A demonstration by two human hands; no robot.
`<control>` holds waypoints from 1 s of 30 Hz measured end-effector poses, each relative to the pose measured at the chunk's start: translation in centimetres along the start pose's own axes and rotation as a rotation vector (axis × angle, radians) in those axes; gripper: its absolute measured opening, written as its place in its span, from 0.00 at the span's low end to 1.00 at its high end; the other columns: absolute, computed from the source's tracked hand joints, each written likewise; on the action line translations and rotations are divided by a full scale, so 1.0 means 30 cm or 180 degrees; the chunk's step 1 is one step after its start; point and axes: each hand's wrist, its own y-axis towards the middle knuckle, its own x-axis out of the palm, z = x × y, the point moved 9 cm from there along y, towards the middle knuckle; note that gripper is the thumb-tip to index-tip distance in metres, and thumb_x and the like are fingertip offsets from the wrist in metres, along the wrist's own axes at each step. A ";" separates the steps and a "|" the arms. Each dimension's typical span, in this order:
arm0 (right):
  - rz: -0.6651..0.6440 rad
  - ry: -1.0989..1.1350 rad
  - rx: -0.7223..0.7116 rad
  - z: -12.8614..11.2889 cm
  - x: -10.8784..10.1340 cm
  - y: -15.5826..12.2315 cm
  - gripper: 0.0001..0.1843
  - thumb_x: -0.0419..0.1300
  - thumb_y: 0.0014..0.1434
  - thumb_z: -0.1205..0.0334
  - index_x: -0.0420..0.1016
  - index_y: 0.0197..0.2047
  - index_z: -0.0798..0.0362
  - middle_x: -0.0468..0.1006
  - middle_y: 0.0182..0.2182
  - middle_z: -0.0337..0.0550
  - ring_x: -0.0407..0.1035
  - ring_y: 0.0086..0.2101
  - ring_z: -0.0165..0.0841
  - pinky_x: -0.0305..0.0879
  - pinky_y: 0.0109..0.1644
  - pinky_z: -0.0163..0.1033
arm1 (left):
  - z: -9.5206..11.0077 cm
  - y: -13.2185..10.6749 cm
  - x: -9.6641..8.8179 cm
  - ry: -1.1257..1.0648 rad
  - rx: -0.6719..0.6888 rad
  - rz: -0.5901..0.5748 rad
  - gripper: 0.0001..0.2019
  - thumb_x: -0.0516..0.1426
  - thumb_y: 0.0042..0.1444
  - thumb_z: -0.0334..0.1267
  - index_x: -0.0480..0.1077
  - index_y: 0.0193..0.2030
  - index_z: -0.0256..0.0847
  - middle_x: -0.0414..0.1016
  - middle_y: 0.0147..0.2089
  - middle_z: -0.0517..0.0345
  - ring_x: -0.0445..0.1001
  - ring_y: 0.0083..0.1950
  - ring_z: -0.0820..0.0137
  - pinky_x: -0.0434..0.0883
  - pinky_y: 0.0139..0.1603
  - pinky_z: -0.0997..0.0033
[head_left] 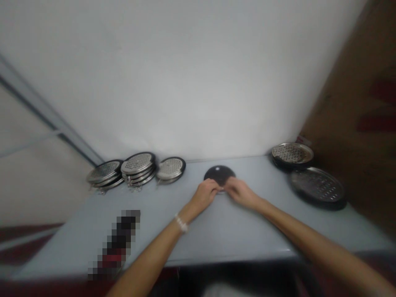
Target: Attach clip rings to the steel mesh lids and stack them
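A dark, glossy round disc (219, 174) lies on the table straight ahead, with a bright light reflection on its top. My left hand (208, 190), wearing a pale beaded bracelet on its wrist, has its fingers closed at the disc's near-left rim. On the near-right rim, the bent fingers of my right hand (239, 190) are closed too. Both sets of fingertips nearly meet at the front edge, where a thin pale strip shows. Blur hides exactly what they pinch there.
Stacks of round metal graters with black rims (137, 163) stand along the back left, beside a smaller stack (170, 169) and another (107, 172). Two round perforated pieces lie right: one grater (292, 153) behind, one darker (318, 185). A pixelated patch (119, 243) covers something front left. A white wall (216, 82) rises behind.
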 end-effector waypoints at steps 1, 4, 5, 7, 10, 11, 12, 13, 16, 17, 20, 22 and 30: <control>0.0038 0.0006 0.0011 0.003 -0.001 -0.003 0.11 0.53 0.61 0.74 0.74 0.33 0.54 0.75 0.33 0.44 0.68 0.36 0.34 0.64 0.42 0.38 | -0.001 0.002 0.001 -0.0010 -0.0005 0.0000 0.09 0.58 0.59 0.25 0.79 0.39 0.39 0.81 0.40 0.54 0.75 0.44 0.65 0.70 0.51 0.65; 0.0154 -0.0011 0.0055 0.017 -0.008 -0.006 0.10 0.55 0.60 0.73 0.75 0.33 0.53 0.75 0.32 0.44 0.68 0.36 0.36 0.64 0.44 0.41 | -0.005 0.007 0.006 -0.0085 -0.0068 0.0031 0.09 0.58 0.59 0.25 0.79 0.38 0.40 0.81 0.39 0.54 0.75 0.43 0.66 0.70 0.50 0.65; 0.0182 -0.0015 0.0056 0.022 -0.011 -0.007 0.09 0.55 0.60 0.73 0.75 0.33 0.53 0.75 0.32 0.44 0.68 0.36 0.36 0.64 0.45 0.42 | -0.006 0.009 0.005 -0.0113 -0.0099 0.0081 0.09 0.58 0.59 0.25 0.79 0.37 0.39 0.81 0.39 0.54 0.75 0.42 0.67 0.70 0.50 0.65; 0.0203 0.0000 0.0036 0.030 -0.018 -0.007 0.09 0.56 0.60 0.73 0.75 0.33 0.52 0.76 0.32 0.44 0.68 0.38 0.37 0.64 0.49 0.44 | -0.006 0.013 0.004 -0.0149 -0.0135 0.0184 0.08 0.58 0.60 0.26 0.79 0.36 0.39 0.81 0.38 0.54 0.76 0.42 0.67 0.70 0.49 0.65; 0.0187 0.0061 0.0006 0.046 -0.027 -0.010 0.09 0.55 0.61 0.73 0.75 0.34 0.52 0.76 0.34 0.43 0.69 0.39 0.37 0.65 0.50 0.44 | 0.006 0.025 0.010 -0.0097 -0.0096 0.0202 0.08 0.58 0.60 0.26 0.79 0.36 0.38 0.81 0.38 0.53 0.75 0.42 0.66 0.70 0.49 0.65; 0.0182 0.0084 0.0007 0.053 -0.029 -0.011 0.09 0.55 0.61 0.72 0.75 0.34 0.52 0.76 0.34 0.44 0.69 0.39 0.36 0.65 0.49 0.43 | 0.013 0.032 0.015 -0.0056 -0.0058 0.0150 0.08 0.58 0.60 0.27 0.78 0.36 0.38 0.81 0.39 0.53 0.75 0.42 0.66 0.70 0.49 0.65; 0.0180 0.0105 0.0014 0.061 -0.031 -0.013 0.09 0.55 0.62 0.72 0.75 0.34 0.53 0.76 0.35 0.44 0.69 0.39 0.36 0.65 0.49 0.42 | 0.019 0.040 0.019 -0.0002 -0.0022 0.0089 0.08 0.58 0.61 0.27 0.78 0.37 0.38 0.81 0.39 0.53 0.75 0.43 0.66 0.70 0.49 0.65; 0.0181 0.0124 0.0024 0.068 -0.033 -0.015 0.09 0.56 0.62 0.72 0.75 0.34 0.53 0.76 0.35 0.45 0.69 0.39 0.36 0.65 0.48 0.42 | 0.024 0.047 0.023 0.0061 0.0001 0.0023 0.08 0.58 0.61 0.27 0.78 0.37 0.38 0.80 0.39 0.53 0.75 0.43 0.66 0.69 0.49 0.65; 0.0210 0.0164 0.0058 0.085 -0.039 -0.016 0.08 0.57 0.62 0.71 0.75 0.34 0.53 0.76 0.36 0.45 0.69 0.38 0.35 0.66 0.46 0.40 | 0.027 0.060 0.032 0.0231 -0.0014 -0.0158 0.09 0.56 0.62 0.27 0.78 0.38 0.39 0.80 0.39 0.53 0.74 0.43 0.65 0.69 0.50 0.64; 0.0221 0.0172 0.0061 0.085 -0.041 -0.015 0.08 0.57 0.62 0.71 0.75 0.34 0.53 0.76 0.36 0.44 0.69 0.38 0.35 0.66 0.46 0.40 | 0.028 0.059 0.034 0.0244 -0.0029 -0.0189 0.09 0.56 0.62 0.28 0.78 0.38 0.39 0.79 0.39 0.53 0.74 0.44 0.65 0.69 0.50 0.64; 0.0209 0.0209 0.0080 0.078 -0.049 -0.011 0.08 0.57 0.63 0.71 0.76 0.35 0.53 0.77 0.36 0.44 0.69 0.39 0.36 0.66 0.47 0.41 | 0.036 0.043 0.032 0.0154 -0.0052 -0.0108 0.08 0.54 0.65 0.31 0.75 0.40 0.40 0.77 0.41 0.54 0.72 0.47 0.64 0.68 0.52 0.63; 0.0193 0.0229 0.0134 0.072 -0.054 -0.010 0.08 0.57 0.63 0.71 0.76 0.36 0.52 0.77 0.36 0.44 0.70 0.39 0.36 0.66 0.48 0.42 | 0.041 0.028 0.030 0.0126 -0.0097 0.0007 0.05 0.56 0.64 0.33 0.73 0.44 0.40 0.75 0.45 0.53 0.70 0.50 0.62 0.68 0.54 0.61; 0.0401 0.0549 0.0582 0.101 -0.073 -0.017 0.07 0.56 0.61 0.66 0.76 0.37 0.53 0.79 0.34 0.43 0.72 0.36 0.36 0.67 0.45 0.41 | 0.053 0.027 0.056 0.1007 -0.0247 -0.0097 0.16 0.63 0.58 0.41 0.70 0.52 0.44 0.68 0.49 0.52 0.66 0.50 0.59 0.67 0.52 0.58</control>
